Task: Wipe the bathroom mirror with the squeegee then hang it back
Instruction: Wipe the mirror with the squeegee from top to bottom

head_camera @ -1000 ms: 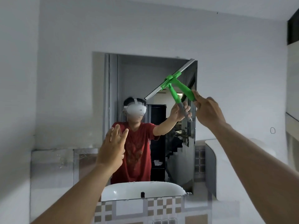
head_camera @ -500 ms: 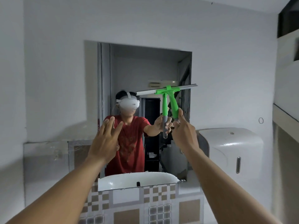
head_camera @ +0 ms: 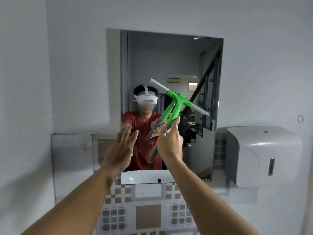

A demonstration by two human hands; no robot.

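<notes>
The frameless mirror [head_camera: 169, 53] hangs on the white wall ahead and reflects a person in a red shirt. My right hand [head_camera: 170, 145] is shut on the grey grip of the green squeegee [head_camera: 177, 102]. Its blade lies against the glass at mid height, tilted with the left end higher than the right. My left hand [head_camera: 121, 150] is held up with fingers spread, just left of the squeegee handle, near the mirror's lower left part, holding nothing.
A white paper dispenser [head_camera: 264, 155] is mounted on the wall right of the mirror. A small ring hook [head_camera: 300, 118] sits above it. A steel panel [head_camera: 72, 153] lies left of the mirror. Patterned tiles [head_camera: 147, 216] run below.
The squeegee came down from the mirror's top right corner to mid height; its blade turned from level to tilted down toward the right. My left hand stayed raised and spread.
</notes>
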